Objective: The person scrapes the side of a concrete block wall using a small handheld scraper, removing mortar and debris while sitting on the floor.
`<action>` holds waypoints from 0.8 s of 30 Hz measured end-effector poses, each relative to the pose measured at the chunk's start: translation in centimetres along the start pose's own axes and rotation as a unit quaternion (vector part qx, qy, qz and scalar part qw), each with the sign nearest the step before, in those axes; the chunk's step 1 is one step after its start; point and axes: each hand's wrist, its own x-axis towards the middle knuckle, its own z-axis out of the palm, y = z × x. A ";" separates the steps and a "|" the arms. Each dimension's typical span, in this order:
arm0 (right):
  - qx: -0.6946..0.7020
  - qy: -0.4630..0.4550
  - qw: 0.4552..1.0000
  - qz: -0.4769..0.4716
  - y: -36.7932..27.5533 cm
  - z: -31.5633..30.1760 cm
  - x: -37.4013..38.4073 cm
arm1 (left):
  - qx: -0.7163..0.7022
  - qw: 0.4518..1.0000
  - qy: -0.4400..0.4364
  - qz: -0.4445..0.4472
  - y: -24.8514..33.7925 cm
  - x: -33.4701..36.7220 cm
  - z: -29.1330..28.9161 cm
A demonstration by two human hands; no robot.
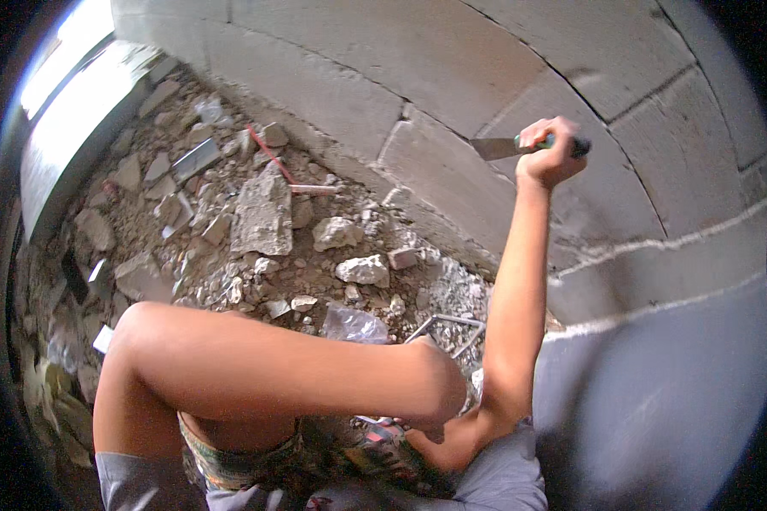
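Observation:
My right hand (pixel 550 153) is raised at the end of a stretched arm, its fingers wrapped round the dark green-and-black handle of a putty knife (pixel 496 148). The knife's flat metal blade points left and lies at or close to the face of the grey block wall (pixel 477 94), near a joint between blocks. Low in the middle, my left hand (pixel 439 387) is bent down beside my right elbow, with its fingers hidden. A thin metal frame (pixel 462 322) shows just beyond it; whether the hand touches this frame I cannot tell.
Rubble covers the ground along the wall's foot, with a large concrete chunk (pixel 262 213), white stones (pixel 363 270), a clear plastic bag (pixel 355 324) and a red strip (pixel 268 153). A smooth grey surface (pixel 656 383) lies to the right. Bright light enters by a pale ledge (pixel 77 128).

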 end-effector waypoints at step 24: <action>-0.107 0.088 0.989 -0.058 -13.3 -12.1 3.0 | 0.064 0.988 0.023 -0.137 -1.5 2.2 -1.5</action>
